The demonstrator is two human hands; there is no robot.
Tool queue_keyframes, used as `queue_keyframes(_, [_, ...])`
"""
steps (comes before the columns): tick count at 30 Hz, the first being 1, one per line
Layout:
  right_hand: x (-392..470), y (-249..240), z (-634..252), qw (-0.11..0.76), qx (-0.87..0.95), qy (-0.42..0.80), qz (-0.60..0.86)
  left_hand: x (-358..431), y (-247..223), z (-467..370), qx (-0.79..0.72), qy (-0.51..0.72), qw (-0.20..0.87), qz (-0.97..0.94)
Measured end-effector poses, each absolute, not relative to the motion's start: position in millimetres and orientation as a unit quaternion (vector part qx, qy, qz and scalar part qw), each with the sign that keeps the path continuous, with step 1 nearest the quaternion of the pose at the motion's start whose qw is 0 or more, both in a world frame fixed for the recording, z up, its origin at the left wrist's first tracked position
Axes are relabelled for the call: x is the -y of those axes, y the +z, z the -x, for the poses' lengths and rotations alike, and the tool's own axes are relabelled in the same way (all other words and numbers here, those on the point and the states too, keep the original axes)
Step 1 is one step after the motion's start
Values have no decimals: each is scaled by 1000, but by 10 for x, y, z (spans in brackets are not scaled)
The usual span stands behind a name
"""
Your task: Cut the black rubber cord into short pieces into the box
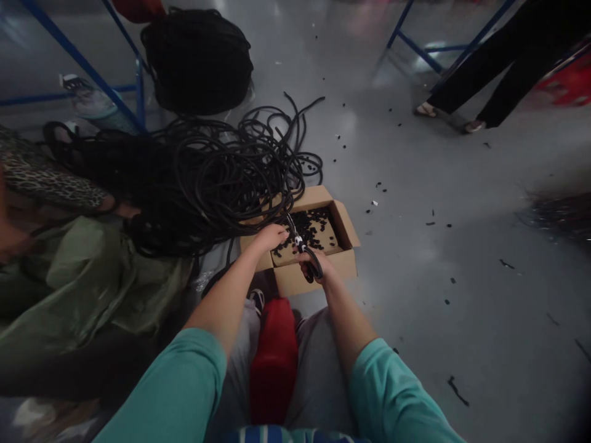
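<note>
Head camera: One cutter (300, 242) slants above one open cardboard box (339, 264), its blades pointing forward and a little left, its long axis running back to black handles inside the right hand (323, 263), which is curled around them. Just left of the blades, the left hand (272, 236) has its fingertips drawn together (whether on anything, the view cannot tell). Black pieces (318, 216), too many to count, litter the box; beyond, leftward, sit one cord tangle (221, 178) and one large coil (196, 58).
</note>
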State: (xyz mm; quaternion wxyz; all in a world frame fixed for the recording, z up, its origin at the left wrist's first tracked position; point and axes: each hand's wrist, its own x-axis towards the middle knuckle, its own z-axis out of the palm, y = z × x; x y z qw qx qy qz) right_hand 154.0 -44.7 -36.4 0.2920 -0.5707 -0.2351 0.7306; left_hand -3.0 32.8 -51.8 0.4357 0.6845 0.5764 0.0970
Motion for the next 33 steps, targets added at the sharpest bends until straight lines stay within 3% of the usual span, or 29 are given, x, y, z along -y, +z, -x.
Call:
queue_keyframes(11, [444, -380, -1581, 264, 265, 725, 579, -328, -343, 25, -587, 270, 666, -373])
queue_keyframes(33, [434, -330, -1545, 252, 284, 740, 556, -307, -319, 55, -606, 198, 592, -493])
